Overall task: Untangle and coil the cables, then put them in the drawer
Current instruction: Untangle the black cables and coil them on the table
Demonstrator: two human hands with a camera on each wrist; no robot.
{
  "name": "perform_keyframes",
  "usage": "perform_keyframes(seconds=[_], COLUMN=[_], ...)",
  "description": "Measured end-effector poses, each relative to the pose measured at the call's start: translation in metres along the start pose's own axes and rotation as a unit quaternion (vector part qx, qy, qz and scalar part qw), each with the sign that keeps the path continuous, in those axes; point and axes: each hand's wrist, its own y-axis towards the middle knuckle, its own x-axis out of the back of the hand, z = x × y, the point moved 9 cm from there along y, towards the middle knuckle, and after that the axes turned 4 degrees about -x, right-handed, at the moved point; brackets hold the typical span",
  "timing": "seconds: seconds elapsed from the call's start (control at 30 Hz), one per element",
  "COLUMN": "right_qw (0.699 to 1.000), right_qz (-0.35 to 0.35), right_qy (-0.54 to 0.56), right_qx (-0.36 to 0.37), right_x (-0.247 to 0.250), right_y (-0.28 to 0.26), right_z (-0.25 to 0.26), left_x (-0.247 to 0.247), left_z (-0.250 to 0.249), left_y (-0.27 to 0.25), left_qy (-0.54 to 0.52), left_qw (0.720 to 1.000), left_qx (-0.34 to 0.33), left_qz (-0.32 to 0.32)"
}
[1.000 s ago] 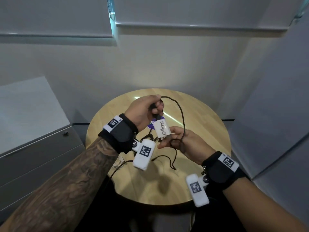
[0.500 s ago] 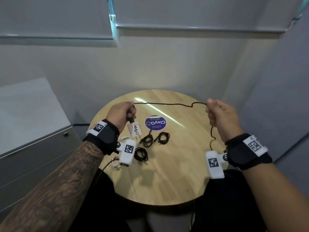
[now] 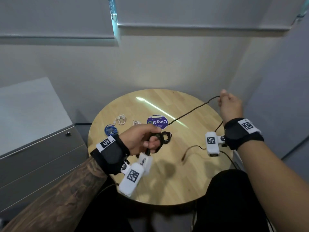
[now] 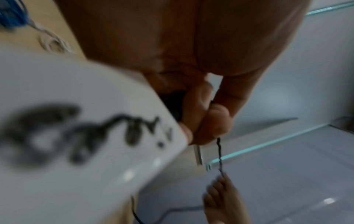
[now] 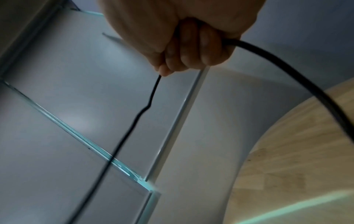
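Your left hand [image 3: 142, 139] is low over the near-left part of the round wooden tabletop [image 3: 167, 181], its fingers [image 4: 197, 106] curled tight around the black cable [image 3: 189, 113] just above its white charger plug [image 3: 145, 162], which hangs below your fist with dark scribbled marks on its face. A loop of the same black cable sits in that grip. From there the cable runs up and to the right, off the tabletop, to your right hand [image 3: 229, 104], raised over the far-right edge. In the right wrist view your right fingers [image 5: 191, 50] are closed around the cable, one stretch leaving at your fingertips toward the left hand and the other trailing out of the back of the fist. That free stretch drops past your right wrist and curls back onto the tabletop, its loose end lying near the middle-right.

On the tabletop beside your left hand lies a small coiled black cable [image 3: 167, 136], partly hidden by your fingers. Farther back on the left are a blue coiled cable [image 3: 110, 129] and a white coiled cable [image 3: 121, 118], with another small white one [image 3: 136, 122] next to a round purple sticker [image 3: 158, 122]. The grey drawer cabinet [image 3: 41, 148] stands to your left, its drawers closed.
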Motion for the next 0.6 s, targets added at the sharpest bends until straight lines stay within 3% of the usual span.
perform_keyframes(seconds=[0.07, 0.13, 0.23, 0.3, 0.37, 0.43, 0.53, 0.6], right_qw=[0.999, 0.995, 0.969, 0.924, 0.881, 0.863, 0.877, 0.894], right_qz=[0.005, 0.031, 0.159, 0.262, 0.327, 0.375, 0.405, 0.387], right_qy=[-0.044, -0.094, -0.187, -0.269, -0.321, -0.306, -0.202, -0.138], right_qx=[0.006, 0.005, 0.035, 0.076, 0.121, 0.143, 0.159, 0.176], right_x=[-0.005, -0.013, -0.046, -0.072, -0.090, -0.098, -0.089, -0.076], right_y=[0.000, -0.008, -0.040, -0.079, -0.114, -0.138, -0.151, -0.152], right_z=[-0.008, -0.017, -0.033, -0.043, -0.046, -0.038, -0.003, 0.030], left_x=[-0.010, 0.002, 0.036, 0.057, 0.081, 0.110, 0.143, 0.147], left_z=[-0.018, -0.042, -0.071, -0.081, -0.081, -0.071, -0.049, -0.033], left_y=[-0.003, -0.002, -0.001, 0.003, 0.010, 0.016, 0.018, 0.021], left_qy=[-0.098, -0.212, -0.338, -0.364, -0.356, -0.328, -0.196, -0.082], left_qw=[0.994, 0.969, 0.909, 0.881, 0.865, 0.851, 0.853, 0.869], left_qx=[-0.047, -0.124, -0.233, -0.280, -0.304, -0.307, -0.292, -0.273], left_qz=[0.013, -0.015, -0.078, -0.115, -0.180, -0.272, -0.385, -0.405])
